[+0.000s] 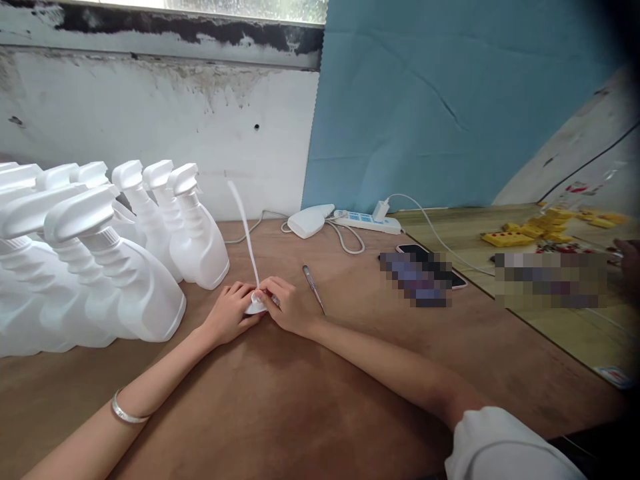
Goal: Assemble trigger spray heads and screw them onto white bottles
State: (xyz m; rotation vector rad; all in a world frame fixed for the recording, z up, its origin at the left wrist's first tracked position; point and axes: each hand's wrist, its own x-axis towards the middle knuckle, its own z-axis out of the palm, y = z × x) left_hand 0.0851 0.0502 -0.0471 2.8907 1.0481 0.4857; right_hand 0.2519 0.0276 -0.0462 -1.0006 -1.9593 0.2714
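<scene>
My left hand (231,311) is closed around a white spray trigger head (256,308) low over the table, its palm side hidden. The fingers of my right hand (284,301) pinch the same part from the other side, at the base of the tube. A thin translucent dip tube (245,230) rises from it, leaning a little left. Most of the head is covered by my fingers. To the right of my hands a small screwdriver (313,289) lies on the table. Several white spray bottles (200,240) with trigger tops stand in rows at the left.
A power strip (367,221) and a white corded device (309,221) lie by the wall. Phones (457,279) rest at the right, one charging cable (435,230) running past them. Yellow pieces (545,227) sit on the neighbouring table, near another person's hand (627,260).
</scene>
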